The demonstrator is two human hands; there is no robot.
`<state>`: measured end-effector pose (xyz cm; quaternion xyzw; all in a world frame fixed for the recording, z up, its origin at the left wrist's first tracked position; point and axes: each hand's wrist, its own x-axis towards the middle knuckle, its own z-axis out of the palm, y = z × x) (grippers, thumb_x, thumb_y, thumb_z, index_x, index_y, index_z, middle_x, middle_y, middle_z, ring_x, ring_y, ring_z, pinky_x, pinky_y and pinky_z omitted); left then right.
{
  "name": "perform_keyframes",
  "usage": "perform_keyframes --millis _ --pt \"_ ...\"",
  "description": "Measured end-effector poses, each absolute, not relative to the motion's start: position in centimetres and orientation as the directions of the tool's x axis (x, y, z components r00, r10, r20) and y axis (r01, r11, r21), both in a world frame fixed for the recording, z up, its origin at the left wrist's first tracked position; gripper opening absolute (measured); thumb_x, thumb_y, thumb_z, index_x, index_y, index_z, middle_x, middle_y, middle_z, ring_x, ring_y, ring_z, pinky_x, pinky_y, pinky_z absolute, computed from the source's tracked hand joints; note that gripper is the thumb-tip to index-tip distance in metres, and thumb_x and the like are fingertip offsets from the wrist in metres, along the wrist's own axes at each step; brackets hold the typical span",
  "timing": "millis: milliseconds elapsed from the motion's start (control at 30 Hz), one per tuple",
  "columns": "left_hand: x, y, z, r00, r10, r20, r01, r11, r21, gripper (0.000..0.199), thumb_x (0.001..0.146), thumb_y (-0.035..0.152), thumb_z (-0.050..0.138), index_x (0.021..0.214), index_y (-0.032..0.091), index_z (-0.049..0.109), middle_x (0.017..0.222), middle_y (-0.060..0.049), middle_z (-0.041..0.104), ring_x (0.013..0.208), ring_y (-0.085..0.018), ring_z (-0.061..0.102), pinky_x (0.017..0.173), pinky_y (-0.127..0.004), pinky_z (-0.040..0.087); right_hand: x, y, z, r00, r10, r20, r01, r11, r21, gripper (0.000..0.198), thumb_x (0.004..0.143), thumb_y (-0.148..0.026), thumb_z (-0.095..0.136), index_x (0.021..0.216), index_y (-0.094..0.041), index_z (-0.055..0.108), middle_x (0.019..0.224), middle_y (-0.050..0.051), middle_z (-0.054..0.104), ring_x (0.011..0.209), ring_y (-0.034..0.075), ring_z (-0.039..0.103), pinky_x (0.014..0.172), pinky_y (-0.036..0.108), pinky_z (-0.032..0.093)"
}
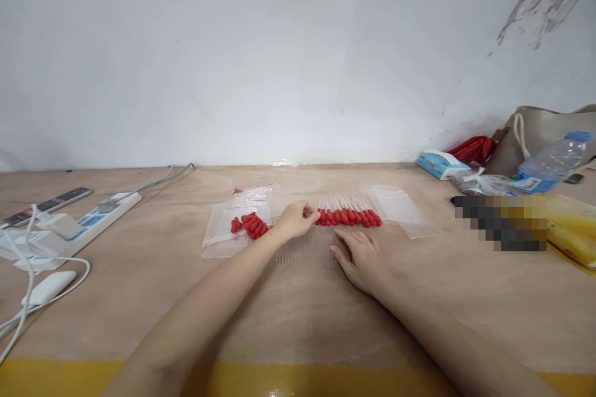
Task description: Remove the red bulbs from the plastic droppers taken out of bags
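Note:
A row of glass droppers with red rubber bulbs (349, 217) lies in front of me, thin clear tubes pointing toward the wall. My left hand (300, 218) is closed in a pinch on a red bulb at the row's left end; the fingers partly hide it. Just below the row, my right hand (358, 254) rests on the table, thumb and fingers apart, beside loose clear glass tubes (328, 251). More bare tubes (294, 251) lie under my left wrist. To the left, a pile of loose red bulbs (251, 224) sits on clear zip bags (216, 226).
Another clear zip bag (405, 211) lies right of the row. A power strip (105, 214) with chargers and white cables stands at the left. On the right are a blue tissue pack (442, 164), a plastic bottle (554, 164) and a yellow bag (575, 229).

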<state>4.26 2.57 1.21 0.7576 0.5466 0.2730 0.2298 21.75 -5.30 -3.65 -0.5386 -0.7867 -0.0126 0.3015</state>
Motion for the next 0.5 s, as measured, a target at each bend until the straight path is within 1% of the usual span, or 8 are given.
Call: perform_keyframes --millis 100,233,300,400,500 --pt "5.6 4.0 0.4 0.186 0.978 0.094 0.712 -0.199 0.674 0.023 0.072 0.038 0.058 0.075 0.015 0.057 0.072 -0.005 0.063 0.063 -0.014 0.057 0.056 -0.023 0.043 21.9 -5.2 -3.6 -0.214 0.861 0.462 0.859 0.391 -0.331 0.033 0.084 -0.036 0.042 0.110 -0.018 0.052 0.103 0.007 0.062 0.096 0.021 0.053 0.084 0.039 0.034" --pt "6.2 4.8 0.1 0.113 0.993 0.021 0.711 -0.096 0.696 0.019 0.069 0.031 0.062 0.077 0.015 0.057 0.072 -0.004 0.064 0.062 -0.013 0.058 0.055 -0.022 0.042 22.0 -5.2 -3.6 -0.203 0.861 0.466 0.858 0.386 -0.340 0.032 0.084 -0.037 0.042 0.108 -0.019 0.053 0.101 0.007 0.062 0.093 0.021 0.054 0.081 0.038 0.035" --pt "6.2 4.9 0.3 0.098 0.995 -0.012 0.711 -0.062 0.701 0.016 0.066 0.028 0.063 0.075 0.015 0.058 0.068 -0.002 0.063 0.061 -0.013 0.058 0.055 -0.021 0.041 22.0 -5.2 -3.6 -0.202 0.859 0.471 0.857 0.388 -0.340 0.031 0.084 -0.037 0.042 0.107 -0.019 0.054 0.101 0.007 0.062 0.093 0.021 0.054 0.080 0.038 0.035" --pt "6.2 5.0 0.7 0.101 0.992 -0.071 0.717 -0.023 0.697 0.012 0.063 0.026 0.064 0.060 0.015 0.058 0.055 0.000 0.059 0.056 -0.012 0.055 0.053 -0.021 0.040 22.0 -5.1 -3.6 -0.201 0.858 0.472 0.852 0.391 -0.348 0.031 0.084 -0.037 0.042 0.106 -0.020 0.054 0.102 0.007 0.062 0.094 0.021 0.054 0.080 0.038 0.036" --pt "6.3 5.3 1.0 0.093 0.989 -0.112 0.722 0.011 0.692 0.019 0.060 0.024 0.064 0.047 0.015 0.054 0.045 0.001 0.051 0.052 -0.013 0.053 0.051 -0.023 0.038 22.1 -5.0 -3.8 -0.206 0.854 0.478 0.846 0.401 -0.351 0.030 0.084 -0.036 0.042 0.107 -0.020 0.054 0.102 0.008 0.062 0.094 0.021 0.055 0.080 0.038 0.037"
